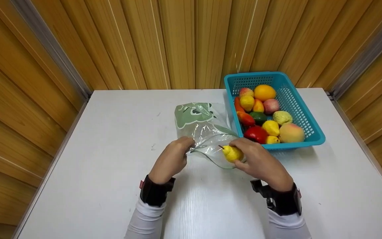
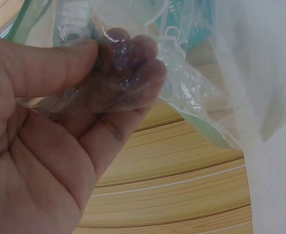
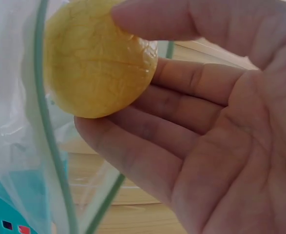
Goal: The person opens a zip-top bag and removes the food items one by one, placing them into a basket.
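A clear plastic zip bag (image 1: 204,132) with a green animal print lies on the white table, its green-edged mouth facing the person. My left hand (image 1: 174,156) pinches the left side of the bag's mouth; in the left wrist view the clear film (image 2: 128,83) runs between thumb and fingers. With thumb and fingers my right hand (image 1: 260,159) holds a yellow pear (image 1: 232,153), its stem pointing left, at the bag's opening. In the right wrist view the pear (image 3: 96,61) is beside the green rim (image 3: 45,112) of the bag.
A blue plastic basket (image 1: 305,116) stands at the back right, touching or nearly touching the bag. It holds several fruits and vegetables, among them an orange fruit (image 1: 264,92), a red tomato-like one (image 1: 256,134) and a peach (image 1: 291,133). Wood-patterned panels (image 1: 177,43) border the table.
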The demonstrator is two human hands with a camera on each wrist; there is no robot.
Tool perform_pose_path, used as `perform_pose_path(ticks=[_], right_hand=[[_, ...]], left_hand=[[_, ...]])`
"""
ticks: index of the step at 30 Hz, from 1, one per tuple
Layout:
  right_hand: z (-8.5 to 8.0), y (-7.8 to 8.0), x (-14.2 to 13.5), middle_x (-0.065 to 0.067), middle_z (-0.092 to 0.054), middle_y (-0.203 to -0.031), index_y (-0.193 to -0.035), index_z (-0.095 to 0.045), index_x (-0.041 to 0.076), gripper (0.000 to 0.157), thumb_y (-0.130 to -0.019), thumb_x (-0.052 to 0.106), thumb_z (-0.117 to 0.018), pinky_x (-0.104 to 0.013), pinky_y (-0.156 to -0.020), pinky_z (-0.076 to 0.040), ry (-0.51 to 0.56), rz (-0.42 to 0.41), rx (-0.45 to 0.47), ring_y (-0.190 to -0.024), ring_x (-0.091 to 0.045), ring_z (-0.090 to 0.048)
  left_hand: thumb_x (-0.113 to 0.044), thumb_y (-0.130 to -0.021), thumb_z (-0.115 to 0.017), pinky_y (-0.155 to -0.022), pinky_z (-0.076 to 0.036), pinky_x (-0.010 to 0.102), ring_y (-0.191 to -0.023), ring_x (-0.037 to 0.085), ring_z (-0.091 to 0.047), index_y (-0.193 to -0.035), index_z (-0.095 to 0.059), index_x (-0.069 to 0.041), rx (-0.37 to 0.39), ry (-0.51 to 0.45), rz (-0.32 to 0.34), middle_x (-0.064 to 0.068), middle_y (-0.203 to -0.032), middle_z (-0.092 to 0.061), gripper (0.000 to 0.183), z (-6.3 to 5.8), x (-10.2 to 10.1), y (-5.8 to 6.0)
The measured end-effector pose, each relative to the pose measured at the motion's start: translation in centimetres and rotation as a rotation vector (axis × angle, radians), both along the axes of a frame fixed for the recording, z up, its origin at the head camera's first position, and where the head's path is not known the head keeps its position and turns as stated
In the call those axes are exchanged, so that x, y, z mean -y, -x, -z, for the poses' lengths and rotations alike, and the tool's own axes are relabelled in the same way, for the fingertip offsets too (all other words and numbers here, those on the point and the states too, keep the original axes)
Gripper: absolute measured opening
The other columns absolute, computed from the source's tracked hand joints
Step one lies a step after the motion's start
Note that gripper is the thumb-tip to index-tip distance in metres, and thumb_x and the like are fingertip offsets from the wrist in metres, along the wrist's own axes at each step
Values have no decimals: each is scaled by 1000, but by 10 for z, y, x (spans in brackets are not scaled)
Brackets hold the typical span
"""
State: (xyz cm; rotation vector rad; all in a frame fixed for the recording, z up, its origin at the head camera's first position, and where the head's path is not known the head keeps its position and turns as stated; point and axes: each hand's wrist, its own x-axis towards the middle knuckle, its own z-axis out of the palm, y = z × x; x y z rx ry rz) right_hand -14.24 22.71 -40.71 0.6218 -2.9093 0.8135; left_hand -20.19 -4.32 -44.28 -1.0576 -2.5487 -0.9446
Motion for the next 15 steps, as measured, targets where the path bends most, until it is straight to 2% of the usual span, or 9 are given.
perform_pose_path(ticks=[11, 15], right_hand=[[-9, -7, -16, -13, -69, -124, -129, -66, 2, 45, -85, 0, -76, -49, -99, -54, 119, 31, -89, -109, -28, -65], [-12, -7, -23, -11, -70, -123, -127, -67, 2, 44, -84, -2, -76, -48, -95, -55, 179, 44, -128, -107, -26, -66]], left_hand=[[22, -81, -58, -84, -57, 37, -93, 20, -68, -96, -70, -8, 42, 19, -15, 4, -95, -69, 36, 0, 1, 0], [21, -81, -60, -80, -57, 37, -88, 19, -67, -93, -68, -7, 26, 14, -9, 4, -91, -67, 32, 0, 0, 1]])
